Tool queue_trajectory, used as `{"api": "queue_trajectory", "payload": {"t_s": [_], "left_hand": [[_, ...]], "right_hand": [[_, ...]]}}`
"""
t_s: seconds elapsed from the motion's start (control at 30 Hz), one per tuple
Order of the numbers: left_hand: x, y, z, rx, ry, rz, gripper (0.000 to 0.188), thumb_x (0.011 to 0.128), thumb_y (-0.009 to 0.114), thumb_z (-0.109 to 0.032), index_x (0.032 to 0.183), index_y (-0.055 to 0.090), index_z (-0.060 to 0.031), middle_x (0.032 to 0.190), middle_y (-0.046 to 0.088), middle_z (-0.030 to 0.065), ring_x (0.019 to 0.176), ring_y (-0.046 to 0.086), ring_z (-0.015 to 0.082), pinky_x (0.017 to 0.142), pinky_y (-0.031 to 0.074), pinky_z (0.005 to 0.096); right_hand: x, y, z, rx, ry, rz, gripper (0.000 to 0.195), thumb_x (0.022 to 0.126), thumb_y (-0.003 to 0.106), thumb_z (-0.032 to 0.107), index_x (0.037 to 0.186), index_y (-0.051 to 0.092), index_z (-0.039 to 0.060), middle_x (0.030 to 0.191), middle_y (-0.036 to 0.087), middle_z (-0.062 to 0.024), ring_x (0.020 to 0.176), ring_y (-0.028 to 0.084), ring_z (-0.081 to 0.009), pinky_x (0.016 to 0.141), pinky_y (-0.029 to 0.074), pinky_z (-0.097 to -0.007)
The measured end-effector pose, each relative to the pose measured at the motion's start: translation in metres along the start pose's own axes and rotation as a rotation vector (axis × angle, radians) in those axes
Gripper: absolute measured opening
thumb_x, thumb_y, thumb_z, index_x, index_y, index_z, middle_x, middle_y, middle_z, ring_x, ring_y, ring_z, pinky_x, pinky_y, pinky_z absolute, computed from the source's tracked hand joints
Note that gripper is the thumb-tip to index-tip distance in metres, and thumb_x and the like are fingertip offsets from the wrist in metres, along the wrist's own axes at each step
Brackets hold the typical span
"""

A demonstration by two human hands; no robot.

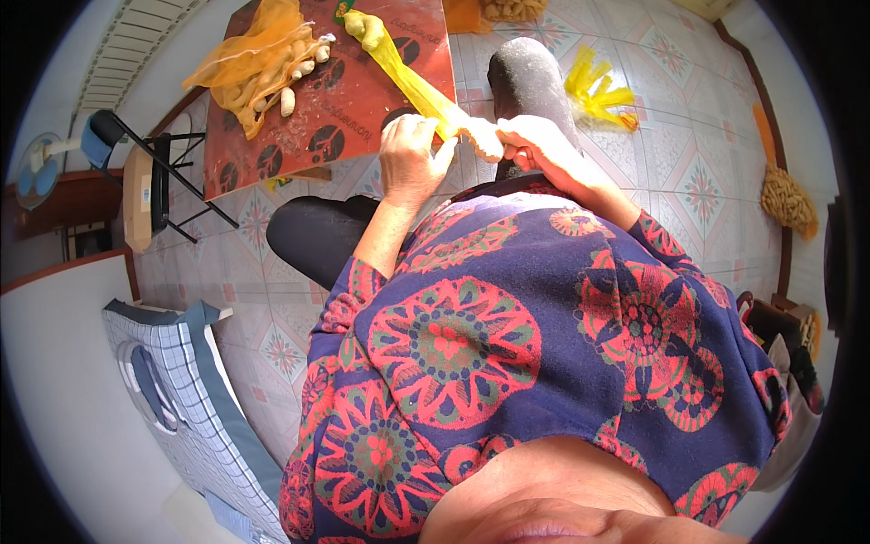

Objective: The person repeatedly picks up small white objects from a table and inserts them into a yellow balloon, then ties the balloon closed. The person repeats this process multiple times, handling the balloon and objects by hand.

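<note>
My left hand (411, 160) pinches the near end of a long yellow mesh sleeve (414, 85) between thumb and fingers. In my right hand (540, 146) is the end of a pale, ridged, peanut-shaped piece (484, 139), whose other end meets the mouth of the sleeve. How far it sits inside the mesh I cannot tell. The sleeve stretches across a red board table (380, 136) to its far end, where similar pale pieces (366, 30) bulge in the mesh beside a green tag (343, 8).
An orange mesh bag (262, 64) spills several pale pieces on the table's left. Yellow mesh strips (601, 92) lie on the tiled floor (680, 136) at right. A filled orange net bag (788, 200) rests by the right wall. A folding chair (163, 163) stands left, near a bed (183, 367).
</note>
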State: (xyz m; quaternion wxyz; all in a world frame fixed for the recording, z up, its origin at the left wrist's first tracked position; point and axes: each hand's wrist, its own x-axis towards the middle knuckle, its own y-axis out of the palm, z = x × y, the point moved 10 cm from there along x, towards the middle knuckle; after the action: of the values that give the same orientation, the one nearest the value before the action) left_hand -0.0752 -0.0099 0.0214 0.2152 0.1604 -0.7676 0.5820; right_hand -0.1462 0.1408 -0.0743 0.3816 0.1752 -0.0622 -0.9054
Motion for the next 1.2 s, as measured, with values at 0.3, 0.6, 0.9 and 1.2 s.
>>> {"api": "queue_trajectory", "payload": {"t_s": [0.3, 0.6, 0.9, 1.2], "left_hand": [[0.005, 0.012, 0.002, -0.017, 0.052, -0.028, 0.012, 0.077, 0.075, -0.013, 0.084, 0.068, -0.0062, 0.085, 0.063, 0.0077, 0.086, 0.062, 0.0294, 0.084, 0.048, 0.0438], [-0.002, 0.009, 0.039, -0.246, -0.175, -0.085, 0.005, 0.081, 0.072, -0.007, 0.081, 0.068, -0.0037, 0.08, 0.066, 0.008, 0.07, 0.065, 0.0222, 0.066, 0.052, 0.0334], [0.001, 0.001, 0.028, -0.17, -0.176, -0.056, 0.013, 0.08, 0.076, -0.014, 0.082, 0.067, -0.0054, 0.08, 0.065, 0.0075, 0.071, 0.065, 0.023, 0.066, 0.051, 0.0351], [0.005, 0.013, 0.011, -0.047, -0.016, -0.023, 0.011, 0.077, 0.076, -0.012, 0.079, 0.067, -0.0075, 0.081, 0.063, 0.0075, 0.079, 0.062, 0.0287, 0.073, 0.05, 0.041]], "right_hand": [[0.006, -0.012, -0.025, 0.292, 0.125, -0.059, 0.02, 0.099, 0.06, 0.031, 0.095, 0.065, 0.012, 0.08, 0.056, 0.005, 0.067, 0.045, -0.0029, 0.058, 0.038, -0.0185], [0.003, 0.002, -0.02, 0.35, 0.123, 0.049, 0.028, 0.1, 0.053, 0.04, 0.093, 0.061, 0.0145, 0.079, 0.051, 0.0068, 0.064, 0.039, -0.002, 0.054, 0.029, -0.015], [0.004, 0.003, -0.022, 0.372, 0.147, 0.061, 0.028, 0.1, 0.052, 0.04, 0.101, 0.063, 0.0139, 0.082, 0.054, 0.0063, 0.063, 0.039, -0.0017, 0.055, 0.031, -0.0155], [0.007, -0.002, -0.031, 0.505, 0.166, 0.042, 0.025, 0.1, 0.053, 0.038, 0.102, 0.063, 0.0147, 0.086, 0.061, 0.005, 0.063, 0.044, -0.0016, 0.057, 0.036, -0.0145]]}}
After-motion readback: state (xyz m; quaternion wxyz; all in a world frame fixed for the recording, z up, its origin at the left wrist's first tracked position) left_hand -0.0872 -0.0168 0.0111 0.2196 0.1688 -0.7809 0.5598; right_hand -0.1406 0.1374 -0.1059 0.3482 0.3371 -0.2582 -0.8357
